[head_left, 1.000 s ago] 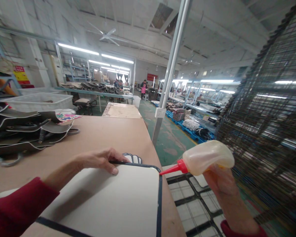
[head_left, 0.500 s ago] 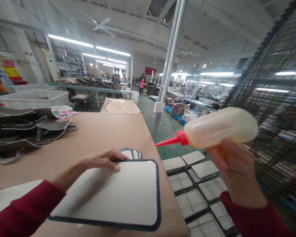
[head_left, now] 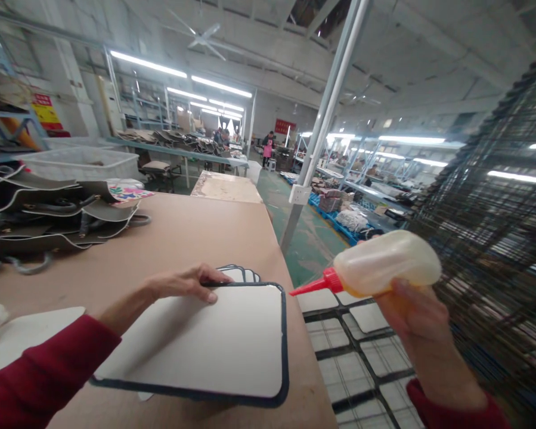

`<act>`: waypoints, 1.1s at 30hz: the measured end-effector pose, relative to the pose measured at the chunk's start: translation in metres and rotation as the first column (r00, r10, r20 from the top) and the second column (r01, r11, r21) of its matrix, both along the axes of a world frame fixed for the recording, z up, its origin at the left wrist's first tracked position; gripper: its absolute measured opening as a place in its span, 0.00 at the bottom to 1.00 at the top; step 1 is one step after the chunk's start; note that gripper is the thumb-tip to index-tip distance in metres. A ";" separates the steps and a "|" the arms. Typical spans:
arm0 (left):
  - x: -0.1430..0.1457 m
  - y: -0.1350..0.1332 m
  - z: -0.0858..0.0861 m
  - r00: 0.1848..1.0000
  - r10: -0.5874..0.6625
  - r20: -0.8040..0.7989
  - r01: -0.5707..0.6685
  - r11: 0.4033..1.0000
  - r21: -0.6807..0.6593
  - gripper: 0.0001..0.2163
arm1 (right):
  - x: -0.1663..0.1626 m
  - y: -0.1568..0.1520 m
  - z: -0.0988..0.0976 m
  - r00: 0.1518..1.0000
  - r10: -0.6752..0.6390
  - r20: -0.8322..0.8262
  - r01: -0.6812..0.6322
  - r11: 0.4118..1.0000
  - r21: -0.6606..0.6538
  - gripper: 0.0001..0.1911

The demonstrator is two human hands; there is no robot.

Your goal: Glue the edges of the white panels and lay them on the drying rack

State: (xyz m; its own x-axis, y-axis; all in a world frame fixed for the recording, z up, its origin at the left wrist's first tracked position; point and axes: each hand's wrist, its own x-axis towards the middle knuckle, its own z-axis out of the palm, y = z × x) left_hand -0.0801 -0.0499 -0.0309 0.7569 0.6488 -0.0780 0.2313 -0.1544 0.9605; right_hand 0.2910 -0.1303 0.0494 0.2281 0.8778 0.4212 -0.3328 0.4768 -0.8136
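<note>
My left hand (head_left: 188, 285) grips the far edge of a white rounded panel (head_left: 214, 339) with a dark border, its thumb on top of the white face. The panel sits near the right side of the brown table. Behind it, several similar dark-edged panels (head_left: 238, 273) show in part. My right hand (head_left: 413, 310) is wrapped round a translucent squeeze bottle (head_left: 388, 262) holding yellowish liquid. The bottle lies tilted in the air, its red nozzle (head_left: 312, 282) pointing left, just off the panel's upper right corner and apart from it.
Dark bag pieces with handles (head_left: 53, 208) are piled on the table (head_left: 196, 223) at left. White sheets (head_left: 35, 333) lie at lower left. Right of the table, a rack (head_left: 352, 351) bears pale panels. A metal post (head_left: 321, 119) with a socket stands beyond the table's edge.
My right hand and the bottle have moved down and slightly left, the nozzle nearer the panel's height. My left hand keeps its hold on the panel. The view has shifted a little.
</note>
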 end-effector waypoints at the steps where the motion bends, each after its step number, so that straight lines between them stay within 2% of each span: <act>1: -0.001 -0.001 0.003 1.000 -0.015 0.002 0.015 1.000 -0.016 0.20 | 0.002 0.001 -0.004 1.000 -0.009 -0.004 0.009 1.000 -0.018 0.29; 5: 0.001 -0.005 0.014 0.998 -0.069 0.016 0.069 0.996 -0.056 0.18 | 0.006 0.005 -0.017 0.999 -0.034 -0.003 0.033 0.998 -0.049 0.30; 14: 0.012 -0.009 0.031 0.987 -0.157 0.013 0.158 0.983 -0.091 0.21 | 0.014 0.015 -0.025 0.999 -0.043 -0.010 0.043 0.999 -0.016 0.29; 20: 0.015 -0.009 0.033 0.984 -0.176 0.030 0.178 0.981 -0.076 0.21 | 0.022 0.017 -0.028 0.999 0.038 0.029 -0.037 0.999 -0.022 0.26; 27: 0.019 -0.014 0.040 0.984 -0.175 0.032 0.177 0.980 -0.086 0.19 | 0.024 0.015 -0.031 0.998 0.066 0.022 -0.067 0.997 0.043 0.23; 33: 0.016 -0.013 0.038 0.983 -0.179 0.032 0.181 0.979 -0.090 0.19 | 0.022 0.012 -0.028 0.998 0.050 0.042 -0.052 0.997 0.056 0.21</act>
State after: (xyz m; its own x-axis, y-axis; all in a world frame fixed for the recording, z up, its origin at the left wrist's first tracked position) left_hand -0.0636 -0.0626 0.0066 0.8631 0.4924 -0.1122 0.1853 -0.1021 0.9774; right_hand 0.3131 -0.1186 0.0212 0.1651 0.8621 0.4790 -0.3247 0.5061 -0.7990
